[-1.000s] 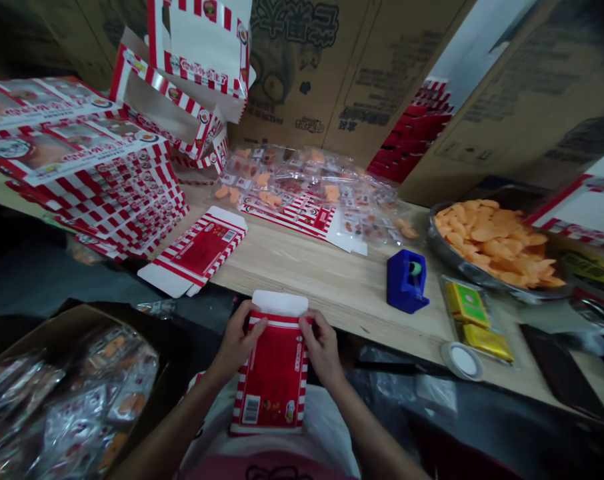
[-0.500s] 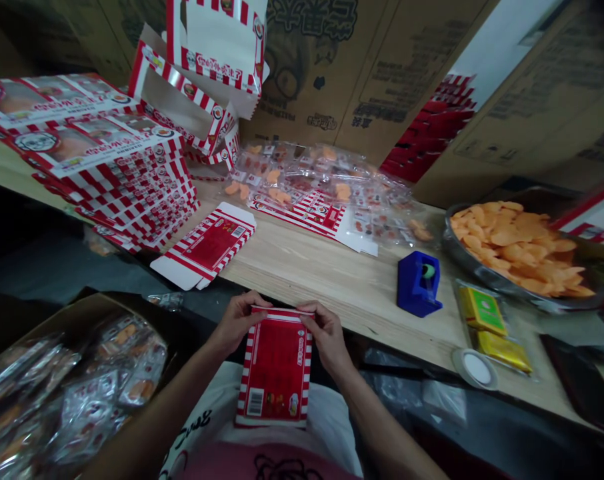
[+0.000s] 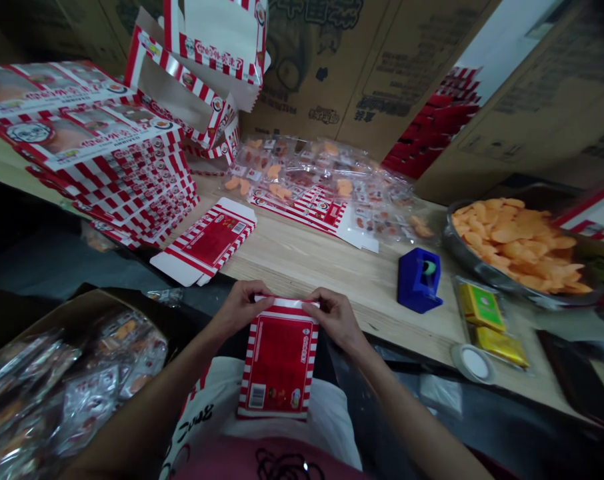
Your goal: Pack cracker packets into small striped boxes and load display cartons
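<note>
A red carton [image 3: 281, 360] with striped red-and-white edges leans upright over my lap, its printed back with a barcode turned to me. At its upper left corner, my left hand [image 3: 243, 305] pinches the top edge between thumb and fingers. The upper right corner is gripped the same way by my right hand [image 3: 336, 317]. Both hands hold the carton just in front of the table's near edge. Another carton [image 3: 212, 237], lying flat with white end flaps out, is on the table beyond my left hand.
Stacked filled boxes [image 3: 117, 173] stand at the left, with open window boxes [image 3: 182, 93] behind. Clear sachets [image 3: 327, 170] cover the back. On the right are a blue tape dispenser [image 3: 418, 280], a steel bowl [image 3: 462, 250] of orange pieces and a tape roll [image 3: 473, 364]. A bag-filled carton [image 3: 95, 303] sits lower left.
Both hands have risen slightly with the carton, and its top edge now sits a little higher and nearer the table. My right hand has shifted slightly right.
</note>
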Available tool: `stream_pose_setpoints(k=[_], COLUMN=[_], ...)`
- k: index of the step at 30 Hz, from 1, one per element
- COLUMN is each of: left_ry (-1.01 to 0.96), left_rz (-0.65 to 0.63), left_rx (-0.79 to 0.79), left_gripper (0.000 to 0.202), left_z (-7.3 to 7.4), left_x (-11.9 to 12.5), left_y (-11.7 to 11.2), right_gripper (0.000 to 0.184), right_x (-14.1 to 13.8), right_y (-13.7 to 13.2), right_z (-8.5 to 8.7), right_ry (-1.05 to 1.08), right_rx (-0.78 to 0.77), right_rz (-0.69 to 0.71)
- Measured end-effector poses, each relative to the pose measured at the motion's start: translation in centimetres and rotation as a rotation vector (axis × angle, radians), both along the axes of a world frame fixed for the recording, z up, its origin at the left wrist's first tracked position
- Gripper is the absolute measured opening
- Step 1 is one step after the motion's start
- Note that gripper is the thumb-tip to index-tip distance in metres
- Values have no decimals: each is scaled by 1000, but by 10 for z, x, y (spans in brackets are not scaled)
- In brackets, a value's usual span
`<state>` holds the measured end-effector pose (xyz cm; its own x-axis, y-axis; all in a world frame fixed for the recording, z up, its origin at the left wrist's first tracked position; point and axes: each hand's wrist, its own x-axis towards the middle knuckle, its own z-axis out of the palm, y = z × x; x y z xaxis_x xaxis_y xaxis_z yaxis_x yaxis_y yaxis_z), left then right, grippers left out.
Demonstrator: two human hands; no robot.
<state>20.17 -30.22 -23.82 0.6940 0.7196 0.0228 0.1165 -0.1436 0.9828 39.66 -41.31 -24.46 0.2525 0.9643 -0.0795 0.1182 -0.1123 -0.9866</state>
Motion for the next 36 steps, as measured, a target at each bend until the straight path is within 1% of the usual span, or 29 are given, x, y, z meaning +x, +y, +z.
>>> stream_pose_setpoints(k=[4,7,9,11,13,14,16,19,21,23,25,27,29,31,32,34,36], left_ry=[7,32,30,8,-21,-26,-25,-25,-31,-21,-9,-19,-49,-93,-122,-185,-211], left_rz=[-23,-58,-70,-69,-57,-53,-45,-63,-72,-58,-26,2,11,15,28,97,172], left_rx=[-101,-108,-25,111,211,228,215,164,143,173,249,325,347,288,219,41,-124], left_gripper=[21,23,25,27,22,19,21,21,20,19,18,18,18,16,14,9,12], left_z=[0,0,1,1,0,0,-1,0,1,1,-1,-5,-11,-16,-19,-24,-27], left_x=[7,10,9,7,4,2,0,0,1,0,-3,-5,-6,-4,-3,-2,-3], left_y=[7,10,9,5,-2,-5,-10,-11,-9,-8,-9,-13,-18,-23,-24,-27,-27], right_gripper=[30,30,29,28,26,26,25,28,32,31,27,18,10,7,8,11,29], right_x=[4,6,5,4,4,4,7,16,20,20,15,6,-6,-17,-21,-23,-9], right_y=[4,5,4,-1,-6,-8,-8,-1,5,6,1,-8,-17,-25,-28,-33,-37], right_z=[3,2,2,3,5,6,9,14,17,17,13,3,-9,-19,-22,-22,-17], right_ry=[56,55,34,-7,-52,-52,26,173,155,78,-3,-63,-92,-95,-85,-53,-43], right_rx=[-42,-50,-22,40,100,114,81,-64,-109,-58,61,186,271,293,279,231,192], right_rz=[12,19,29,24,2,-14,-17,95,154,140,94,37,-53,-150,-176,-165,-159])
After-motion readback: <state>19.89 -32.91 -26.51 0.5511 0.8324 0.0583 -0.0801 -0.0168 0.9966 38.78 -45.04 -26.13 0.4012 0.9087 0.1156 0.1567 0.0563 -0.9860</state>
